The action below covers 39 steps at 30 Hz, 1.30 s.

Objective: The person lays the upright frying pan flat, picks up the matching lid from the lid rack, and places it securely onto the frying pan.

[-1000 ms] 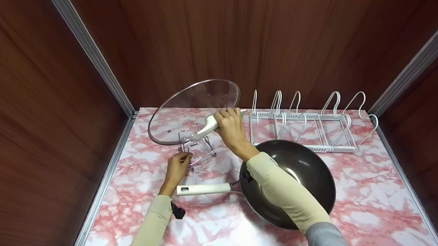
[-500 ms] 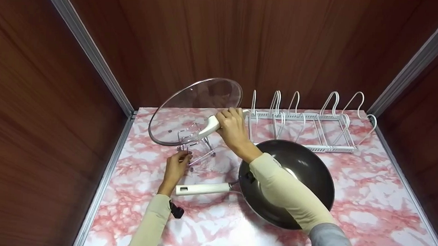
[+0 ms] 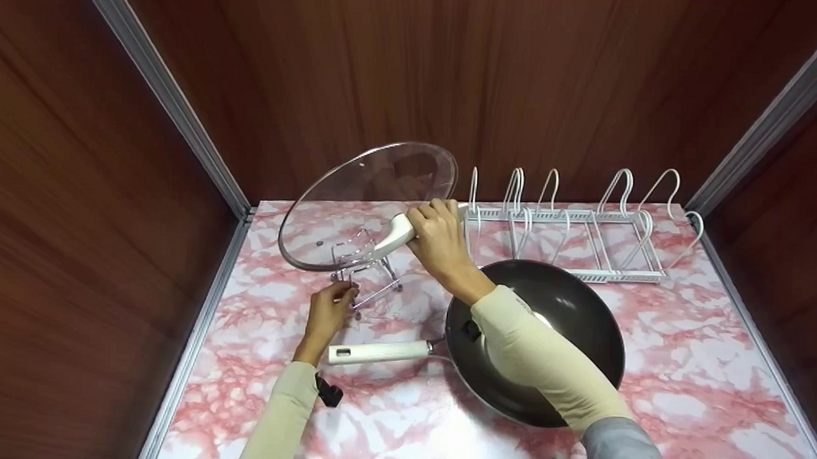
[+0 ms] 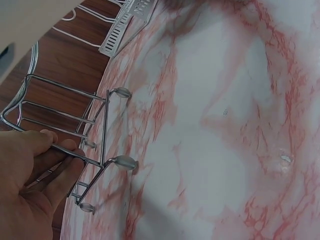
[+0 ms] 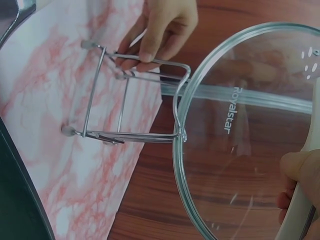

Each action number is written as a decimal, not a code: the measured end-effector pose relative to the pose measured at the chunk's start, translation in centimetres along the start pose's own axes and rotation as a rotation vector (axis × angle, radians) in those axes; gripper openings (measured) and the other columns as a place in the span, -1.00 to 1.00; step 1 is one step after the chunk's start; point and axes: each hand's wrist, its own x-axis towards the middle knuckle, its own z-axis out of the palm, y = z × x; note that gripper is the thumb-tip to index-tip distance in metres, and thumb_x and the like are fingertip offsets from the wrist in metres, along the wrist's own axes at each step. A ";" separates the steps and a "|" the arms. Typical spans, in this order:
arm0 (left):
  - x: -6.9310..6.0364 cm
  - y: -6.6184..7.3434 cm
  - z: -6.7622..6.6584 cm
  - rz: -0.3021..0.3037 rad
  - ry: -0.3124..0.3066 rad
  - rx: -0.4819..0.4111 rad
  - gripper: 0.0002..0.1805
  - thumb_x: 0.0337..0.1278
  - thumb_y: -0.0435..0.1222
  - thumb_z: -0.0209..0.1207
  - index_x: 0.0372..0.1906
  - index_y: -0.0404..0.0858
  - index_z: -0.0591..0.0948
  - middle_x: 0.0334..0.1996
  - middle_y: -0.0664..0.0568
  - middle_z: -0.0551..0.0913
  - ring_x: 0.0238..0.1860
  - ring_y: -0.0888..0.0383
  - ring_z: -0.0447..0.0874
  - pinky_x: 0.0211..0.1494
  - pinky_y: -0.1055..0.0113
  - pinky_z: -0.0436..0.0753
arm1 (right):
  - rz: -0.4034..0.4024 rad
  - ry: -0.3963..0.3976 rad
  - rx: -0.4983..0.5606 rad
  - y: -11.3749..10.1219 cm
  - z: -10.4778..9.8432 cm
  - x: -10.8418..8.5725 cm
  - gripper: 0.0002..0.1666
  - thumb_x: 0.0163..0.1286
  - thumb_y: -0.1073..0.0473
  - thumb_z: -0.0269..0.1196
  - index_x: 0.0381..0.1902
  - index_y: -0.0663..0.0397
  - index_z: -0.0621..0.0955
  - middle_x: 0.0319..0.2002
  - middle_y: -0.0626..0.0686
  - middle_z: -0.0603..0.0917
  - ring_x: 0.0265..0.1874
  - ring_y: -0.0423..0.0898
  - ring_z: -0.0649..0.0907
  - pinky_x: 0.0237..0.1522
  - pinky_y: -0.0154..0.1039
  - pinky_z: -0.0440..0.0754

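My right hand (image 3: 442, 241) grips the white handle (image 3: 396, 232) of a clear glass lid (image 3: 355, 186), which is held tilted above the back left of the table. "Royalstar" is printed on the glass in the right wrist view. Under the lid stands a small chrome wire rack (image 3: 377, 294) with rounded feet. My left hand (image 3: 327, 315) pinches a wire at the rack's near left side between thumb and fingers, seen closely in the left wrist view. In the right wrist view the lid's rim (image 5: 181, 135) meets the rack's upper end; whether it rests there I cannot tell.
A dark wok (image 3: 577, 313) lies under my right forearm, its white handle (image 3: 379, 352) pointing left, close to my left wrist. Behind it stands a white wire rack (image 3: 620, 274) with upright loops. Brown panels (image 3: 415, 85) enclose the pink marbled table (image 3: 678, 379).
My right hand and the lid have shifted slightly right, and the lid's upper edge is a little higher. My left hand keeps its pinch on the chrome rack, almost still.
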 end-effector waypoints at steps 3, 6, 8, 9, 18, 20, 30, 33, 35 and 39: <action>0.0 -0.1 0.0 0.011 0.000 0.009 -0.85 0.42 -0.41 0.29 -0.08 -0.40 0.79 -0.22 -0.23 0.85 -0.15 -0.15 0.87 -0.30 0.53 0.67 | 0.002 0.010 0.004 0.1 -0.3 0.1 -0.71 0.02 0.24 0.58 -0.36 0.11 0.66 -0.33 0.07 0.80 -0.30 0.12 0.64 -0.08 0.03 0.47; 0.1 -0.1 -0.1 0.023 -0.001 0.013 -0.86 0.42 -0.42 0.28 -0.09 -0.40 0.79 -0.22 -0.23 0.85 -0.13 -0.16 0.87 -0.19 0.50 0.69 | 0.005 0.016 0.008 0.2 -0.5 0.2 -0.71 0.01 0.25 0.58 -0.38 0.13 0.65 -0.34 0.08 0.80 -0.31 0.13 0.64 -0.07 0.04 0.47; 0.1 -0.1 -0.1 0.024 -0.001 0.009 -0.86 0.42 -0.43 0.28 -0.10 -0.41 0.79 -0.22 -0.25 0.85 -0.12 -0.18 0.87 -0.18 0.48 0.71 | 0.009 0.017 0.010 0.3 -0.7 0.2 -0.71 0.00 0.27 0.56 -0.39 0.13 0.64 -0.34 0.08 0.80 -0.31 0.13 0.63 -0.07 0.05 0.46; 0.1 -0.1 -0.1 0.024 -0.003 0.006 -0.86 0.42 -0.43 0.28 -0.09 -0.41 0.79 -0.22 -0.25 0.85 -0.12 -0.19 0.87 -0.18 0.47 0.71 | 0.009 0.018 0.010 0.3 -0.8 0.2 -0.71 0.00 0.28 0.56 -0.39 0.13 0.63 -0.35 0.08 0.79 -0.31 0.14 0.62 -0.07 0.05 0.46; 0.0 -0.3 -0.1 0.042 0.012 0.013 -0.87 0.40 -0.43 0.30 -0.10 -0.40 0.80 -0.25 -0.23 0.85 -0.17 -0.15 0.87 -0.22 0.48 0.70 | 0.003 0.030 0.004 0.4 -1.7 0.2 -0.71 0.01 0.28 0.55 -0.38 0.13 0.63 -0.39 0.08 0.75 -0.32 0.13 0.61 -0.08 0.06 0.46; 0.0 -0.3 -0.1 0.043 0.016 0.021 -0.87 0.39 -0.44 0.30 -0.10 -0.40 0.80 -0.26 -0.22 0.85 -0.17 -0.13 0.87 -0.21 0.48 0.69 | 0.000 0.041 0.002 0.4 -1.9 0.2 -0.73 0.02 0.29 0.54 -0.39 0.13 0.62 -0.41 0.07 0.74 -0.33 0.13 0.61 -0.09 0.06 0.46; 0.1 0.1 -0.2 0.024 -0.005 0.025 -0.82 0.41 -0.43 0.28 -0.06 -0.48 0.76 -0.21 -0.23 0.85 -0.13 -0.14 0.86 -0.17 0.48 0.68 | 0.003 0.039 0.014 0.8 -2.8 0.1 -0.76 0.06 0.29 0.52 -0.38 0.12 0.63 -0.42 0.08 0.71 -0.33 0.14 0.61 -0.06 0.07 0.47; 0.0 0.4 -0.3 -0.003 -0.009 0.002 -0.82 0.41 -0.43 0.28 -0.04 -0.49 0.74 -0.19 -0.26 0.84 -0.10 -0.17 0.86 -0.13 0.45 0.71 | 0.004 0.037 0.009 0.9 -3.0 0.0 -0.75 0.06 0.27 0.53 -0.36 0.13 0.64 -0.41 0.08 0.72 -0.32 0.14 0.61 -0.07 0.07 0.46; -0.1 0.6 -0.4 -0.007 -0.007 -0.003 -0.82 0.40 -0.45 0.28 -0.04 -0.50 0.73 -0.18 -0.27 0.83 -0.09 -0.20 0.86 -0.08 0.37 0.76 | 0.001 0.043 0.007 0.9 -3.1 -0.1 -0.75 0.06 0.26 0.53 -0.35 0.13 0.65 -0.40 0.08 0.73 -0.33 0.14 0.60 -0.09 0.08 0.45; -0.1 1.1 -0.8 0.019 0.002 0.012 -0.83 0.38 -0.48 0.25 -0.04 -0.49 0.72 -0.18 -0.30 0.82 -0.08 -0.23 0.85 0.01 0.11 0.82 | -0.001 0.066 0.017 1.1 -3.2 -0.1 -0.75 0.05 0.28 0.53 -0.33 0.15 0.67 -0.40 0.09 0.74 -0.35 0.15 0.60 -0.12 0.09 0.45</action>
